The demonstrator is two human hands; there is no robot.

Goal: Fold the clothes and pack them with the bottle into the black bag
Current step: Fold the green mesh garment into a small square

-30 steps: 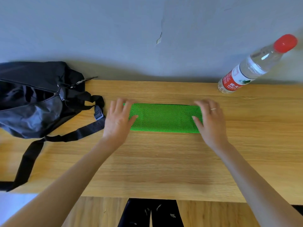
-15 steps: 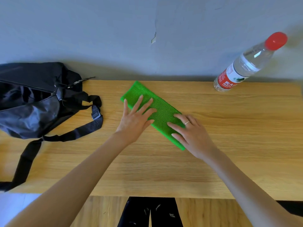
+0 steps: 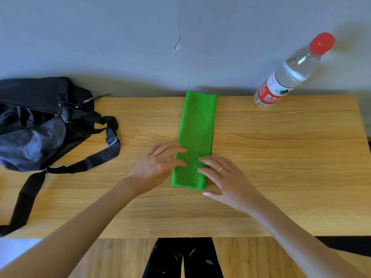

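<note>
Light wooden table (image 3: pixel 261 157) against grey wall: folded green mesh cloth (image 3: pixel 197 127), now turned lengthwise.
Left hand (image 3: pixel 158 167) and right hand (image 3: pixel 226 179), fingers flat and relaxed, rest on cloth's near end, gripping nothing.

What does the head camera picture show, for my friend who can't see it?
Two hands, the left hand and the right hand, rest straight fingers on the near end of a long folded green cloth lying on a wooden table. An open black bag lies at the left, and a clear bottle with a red cap stands at the far right.
</note>
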